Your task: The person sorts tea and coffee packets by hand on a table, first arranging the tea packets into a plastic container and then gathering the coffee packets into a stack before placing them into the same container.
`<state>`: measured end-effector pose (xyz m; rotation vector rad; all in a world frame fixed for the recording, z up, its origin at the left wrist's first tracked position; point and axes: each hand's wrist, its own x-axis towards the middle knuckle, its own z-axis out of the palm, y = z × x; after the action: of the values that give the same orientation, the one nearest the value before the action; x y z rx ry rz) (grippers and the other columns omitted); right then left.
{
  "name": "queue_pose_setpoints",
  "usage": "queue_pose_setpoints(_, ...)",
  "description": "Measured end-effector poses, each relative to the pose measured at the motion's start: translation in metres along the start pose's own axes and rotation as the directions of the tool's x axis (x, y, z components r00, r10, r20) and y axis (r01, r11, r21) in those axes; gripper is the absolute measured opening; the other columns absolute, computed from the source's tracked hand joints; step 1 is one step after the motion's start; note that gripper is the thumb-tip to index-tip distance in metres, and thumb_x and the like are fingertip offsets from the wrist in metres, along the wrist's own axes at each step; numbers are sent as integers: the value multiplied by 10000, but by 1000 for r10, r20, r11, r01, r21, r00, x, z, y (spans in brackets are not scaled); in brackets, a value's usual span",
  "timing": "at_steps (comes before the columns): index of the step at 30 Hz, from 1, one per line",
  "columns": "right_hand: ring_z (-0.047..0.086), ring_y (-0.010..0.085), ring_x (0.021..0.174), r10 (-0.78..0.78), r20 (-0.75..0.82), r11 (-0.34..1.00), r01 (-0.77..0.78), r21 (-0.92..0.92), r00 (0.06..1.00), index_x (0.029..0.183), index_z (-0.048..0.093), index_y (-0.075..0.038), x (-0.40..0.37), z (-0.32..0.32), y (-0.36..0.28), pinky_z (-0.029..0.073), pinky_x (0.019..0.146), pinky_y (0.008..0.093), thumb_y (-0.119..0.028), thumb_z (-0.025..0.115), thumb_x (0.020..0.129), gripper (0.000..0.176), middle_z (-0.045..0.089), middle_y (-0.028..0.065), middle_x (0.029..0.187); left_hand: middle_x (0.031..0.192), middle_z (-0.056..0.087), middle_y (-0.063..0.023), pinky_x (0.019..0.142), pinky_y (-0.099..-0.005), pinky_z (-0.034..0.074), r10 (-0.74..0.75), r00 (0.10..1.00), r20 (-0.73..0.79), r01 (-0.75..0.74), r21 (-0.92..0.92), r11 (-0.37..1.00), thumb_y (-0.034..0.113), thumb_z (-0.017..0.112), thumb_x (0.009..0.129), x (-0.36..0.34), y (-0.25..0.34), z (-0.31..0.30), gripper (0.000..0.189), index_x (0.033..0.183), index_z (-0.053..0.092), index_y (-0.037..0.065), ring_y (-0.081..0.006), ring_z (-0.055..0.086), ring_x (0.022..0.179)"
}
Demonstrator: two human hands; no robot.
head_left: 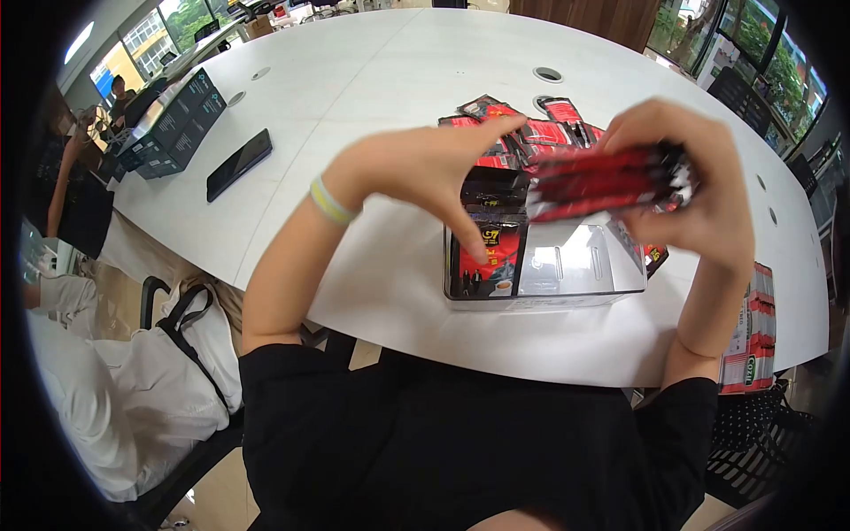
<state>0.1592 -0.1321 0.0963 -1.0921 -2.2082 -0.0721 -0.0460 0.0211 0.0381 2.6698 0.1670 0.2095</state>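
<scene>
While the right hand [708,208] closes around one end of it, the bundle of thin red and black foil sachets [602,181] is in the air just above the clear rectangular plastic box [575,270]. This box stands near the front edge of the white oval table [372,80]. The free end of the bundle points toward the left hand [416,164], which is open and holds nothing. Its fingers [474,234] reach down in front of the black and red sachet [498,257] standing upright against the left wall of the box. The motion blur does not let me say if they touch it.

I judge that the bundle is light and soft, and the smooth foil is probably slippery, so single sachets can slide out from the middle. A firm grip across the flat faces, near the centre, seems safer than a grip on one end.

Behind the box, toward the middle of the table, lie loose red sachets [540,128]. A stack of red and white packets [753,327] sits at the front right edge. A black flat phone [239,164] and dark cartons [177,124] are toward the left edge.
</scene>
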Motion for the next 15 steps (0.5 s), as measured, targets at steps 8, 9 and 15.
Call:
queue_pose_setpoints(8, 563, 291, 647, 86, 269, 989, -114, 90, 959, 842, 525, -22, -1, 55, -26, 437, 552, 351, -76, 670, 544, 336, 552, 101, 703, 1029, 591, -147, 810, -327, 445, -42, 995, -90, 31, -117, 993, 168, 718, 582, -17, 2, 18, 583, 1112, 523, 26, -289, 571, 919)
queue_pose_setpoints(9, 564, 300, 654, 84, 299, 990, -114, 84, 951, 830, 509, -10, -2, 61, -23, 436, 554, 367, -80, 662, 563, 316, 545, 113, 707, 1029, 591, -147, 810, -327, 445, -41, 995, -87, 31, -119, 992, 168, 718, 582, -17, 2, 18, 583, 1112, 523, 26, -289, 571, 919)
queue_pose_setpoints(15, 555, 318, 657, 64, 362, 992, -100, 81, 930, 834, 478, 5, -5, 76, -21, 433, 558, 398, -71, 667, 588, 320, 534, 133, 725, 1031, 608, -123, 868, -343, 426, 220, 934, -282, -285, -216, 934, 130, 696, 637, -16, -19, 21, 443, 1053, 589, 23, -254, 573, 960)
